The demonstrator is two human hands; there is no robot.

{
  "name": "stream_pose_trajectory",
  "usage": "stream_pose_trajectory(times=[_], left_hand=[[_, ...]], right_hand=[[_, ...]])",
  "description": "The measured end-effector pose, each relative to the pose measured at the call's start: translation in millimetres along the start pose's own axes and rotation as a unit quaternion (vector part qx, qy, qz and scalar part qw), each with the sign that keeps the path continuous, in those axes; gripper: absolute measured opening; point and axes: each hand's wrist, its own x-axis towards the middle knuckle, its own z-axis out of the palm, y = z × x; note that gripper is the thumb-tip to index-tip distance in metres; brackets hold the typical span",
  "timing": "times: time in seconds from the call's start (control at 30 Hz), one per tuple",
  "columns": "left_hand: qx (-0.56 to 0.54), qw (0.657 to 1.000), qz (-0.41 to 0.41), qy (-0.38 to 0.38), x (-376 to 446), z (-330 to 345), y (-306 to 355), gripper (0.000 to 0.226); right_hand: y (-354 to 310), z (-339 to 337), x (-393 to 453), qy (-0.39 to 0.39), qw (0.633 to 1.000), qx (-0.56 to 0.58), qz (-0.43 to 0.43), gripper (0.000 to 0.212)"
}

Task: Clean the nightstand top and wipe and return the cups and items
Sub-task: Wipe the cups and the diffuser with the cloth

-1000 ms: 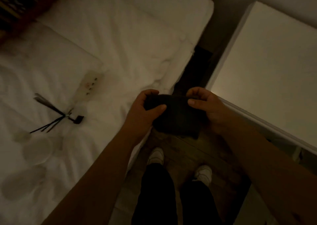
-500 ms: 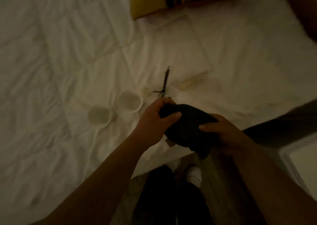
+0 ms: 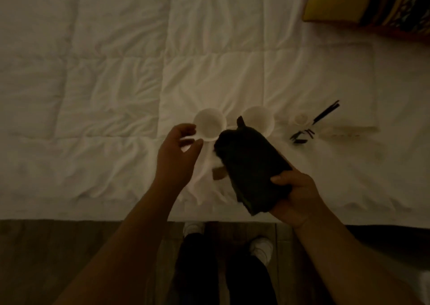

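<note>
**Left hand off the cloth, reaching to the cups**

Half a second ago both hands on the dark cloth [image 3: 252, 167]; now only the right hand [image 3: 295, 195] clamped on its near end, far end hanging over the bed [image 3: 104, 83]. Left hand [image 3: 178, 155] free, fingers apart, just beside the left cup [image 3: 209, 124]. Right cup [image 3: 257, 119] partly hidden behind the cloth. Two white cups counted, side by side on the cover. To the right, one bundle of dark sticks [image 3: 323, 116], near a small pale item, too blurred to tell. One striped pillow [image 3: 372, 2] at top right. Two white shoes on the floor below.
</note>
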Motion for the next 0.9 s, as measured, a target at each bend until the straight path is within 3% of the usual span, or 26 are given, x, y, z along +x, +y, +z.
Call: stream_pose_trajectory(times=[0.07, 0.17, 0.27, 0.3, 0.37, 0.47, 0.5, 0.53, 0.63, 0.73, 0.83, 0.9], left_hand=[[0.105, 0.993, 0.056, 0.001, 23.2, -1.6, -17.4, 0.062], [0.190, 0.973, 0.088, -0.094, 51.4, 8.7, -31.8, 0.110], [0.213, 0.952, 0.135, -0.171, 79.1, 18.9, -42.3, 0.122], [0.207, 0.951, 0.141, -0.182, 85.3, 22.3, -45.0, 0.122], [0.164, 0.957, 0.128, -0.202, 92.0, 27.8, -48.0, 0.113], [0.116, 0.965, 0.128, -0.198, 92.9, 29.3, -54.9, 0.094], [0.105, 0.966, 0.136, -0.193, 91.8, 28.0, -57.3, 0.092], [0.090, 0.966, 0.145, -0.192, 90.6, 26.3, -58.7, 0.092], [0.050, 0.951, 0.222, -0.209, 90.1, 20.7, -62.5, 0.091], [0.082, 0.921, 0.313, -0.217, 93.9, 14.6, -61.4, 0.086], [0.132, 0.888, 0.376, -0.230, 96.5, 9.4, -61.3, 0.087], [0.145, 0.894, 0.334, -0.262, 95.0, 6.4, -60.7, 0.099]], right_hand=[[7.3, 12.6, 15.3, 0.000, 0.998, -0.029, -0.049, 0.069], [12.9, 35.3, 37.1, 0.020, 0.987, -0.089, -0.134, 0.073], [23.5, 57.1, 68.8, 0.085, 0.949, -0.207, -0.224, 0.080], [26.9, 63.1, 78.9, 0.124, 0.913, -0.299, -0.247, 0.080], [35.1, 71.4, 99.0, 0.180, 0.807, -0.509, -0.241, 0.080], [51.0, 76.9, 122.7, 0.157, 0.570, -0.796, -0.128, 0.073], [54.6, 77.3, 127.0, 0.153, 0.516, -0.836, -0.109, 0.069], [55.7, 79.2, 129.1, 0.155, 0.497, -0.849, -0.090, 0.067], [50.0, 83.1, 132.2, 0.150, 0.523, -0.838, -0.035, 0.057], [39.5, 81.6, 136.2, 0.117, 0.554, -0.825, 0.012, 0.049], [32.8, 77.0, 135.2, 0.107, 0.648, -0.753, 0.033, 0.050], [28.3, 73.2, 129.3, 0.107, 0.706, -0.700, 0.016, 0.039]])
